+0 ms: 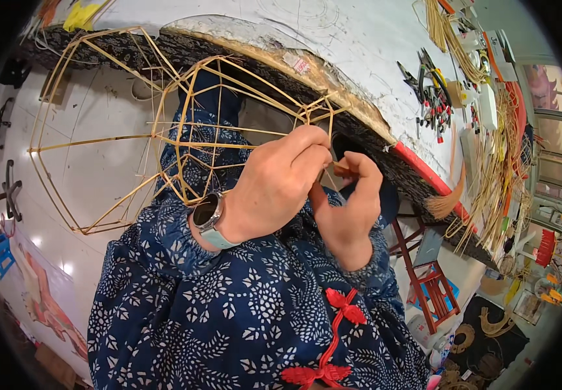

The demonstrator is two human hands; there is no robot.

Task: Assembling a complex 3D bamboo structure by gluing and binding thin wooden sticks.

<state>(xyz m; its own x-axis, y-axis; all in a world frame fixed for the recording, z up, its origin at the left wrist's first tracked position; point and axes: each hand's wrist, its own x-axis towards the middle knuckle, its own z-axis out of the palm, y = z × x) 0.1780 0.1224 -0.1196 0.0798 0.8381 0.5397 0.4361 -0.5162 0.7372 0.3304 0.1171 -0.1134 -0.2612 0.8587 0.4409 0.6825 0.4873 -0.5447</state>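
An openwork frame of thin bamboo strips (206,144), tied at its joints, lies across my lap and reaches out to the left. My left hand (271,185), with a watch (207,211) on its wrist, is closed at the frame's narrow right end, its fingertips pinched on the strips there. Close beside it, my right hand (353,211) holds a small tan strip (341,169) between thumb and bent forefinger. The fingers of both hands nearly meet, and they partly hide the joint between them.
Beyond the frame runs a worktable (359,39) with a worn, broken edge. Pliers (433,75) and red-handled tools lie on it. Bundles of thin strips (489,169) and a brush (446,201) are at the right. A wooden folding chair (429,286) stands right of me.
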